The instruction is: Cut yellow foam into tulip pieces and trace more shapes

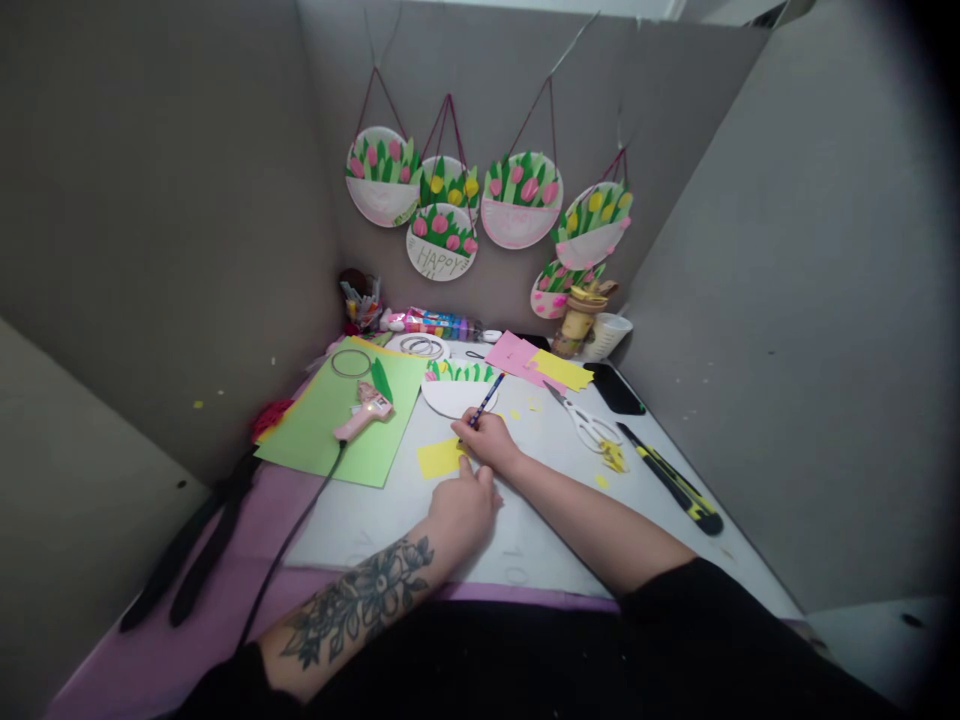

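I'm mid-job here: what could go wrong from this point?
The yellow paper might shift under the pencil in the right hand, as the left hand seems to have only a finger near its edge.

The glue gun lies on the green sheet, its cord running toward the left sleeve; a snag could drag it.

The scissors lie right of the right hand, so a sideways sweep might catch them.

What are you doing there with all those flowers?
The person's right hand holds a dark blue pencil with its tip at a small piece of yellow paper, and the left hand has a finger at the paper's edge. Just beyond lies a white plate with green leaves. A pink glue gun rests on green sheets to the left, scissors lie to the right, and flower-decorated plates hang behind.
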`<action>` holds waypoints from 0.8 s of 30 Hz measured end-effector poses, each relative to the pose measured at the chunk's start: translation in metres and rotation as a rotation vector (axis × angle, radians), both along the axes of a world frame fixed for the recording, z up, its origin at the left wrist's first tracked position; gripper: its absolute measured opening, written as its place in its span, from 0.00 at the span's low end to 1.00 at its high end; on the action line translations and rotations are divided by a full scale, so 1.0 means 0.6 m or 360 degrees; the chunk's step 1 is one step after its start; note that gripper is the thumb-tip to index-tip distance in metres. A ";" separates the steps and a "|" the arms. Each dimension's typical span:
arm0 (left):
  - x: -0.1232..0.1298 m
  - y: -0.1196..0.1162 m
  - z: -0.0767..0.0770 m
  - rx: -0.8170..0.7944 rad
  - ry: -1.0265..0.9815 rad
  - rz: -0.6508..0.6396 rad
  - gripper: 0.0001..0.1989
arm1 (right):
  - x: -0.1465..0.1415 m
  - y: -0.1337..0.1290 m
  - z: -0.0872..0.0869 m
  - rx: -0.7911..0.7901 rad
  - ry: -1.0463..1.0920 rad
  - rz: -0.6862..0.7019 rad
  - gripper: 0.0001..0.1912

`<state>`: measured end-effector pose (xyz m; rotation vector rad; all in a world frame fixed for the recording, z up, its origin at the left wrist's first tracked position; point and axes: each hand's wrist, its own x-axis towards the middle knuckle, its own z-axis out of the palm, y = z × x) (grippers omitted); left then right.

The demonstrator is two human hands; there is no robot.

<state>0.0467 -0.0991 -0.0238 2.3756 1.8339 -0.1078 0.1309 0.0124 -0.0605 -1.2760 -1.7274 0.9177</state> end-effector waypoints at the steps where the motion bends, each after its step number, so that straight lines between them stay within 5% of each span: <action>1: 0.000 0.000 0.000 -0.0005 -0.0001 0.0005 0.18 | 0.000 0.000 0.000 0.0004 -0.0008 0.0002 0.12; 24: 0.000 0.001 0.005 -0.0041 -0.0008 0.0005 0.18 | -0.001 -0.001 0.001 -0.0002 0.0000 0.0025 0.12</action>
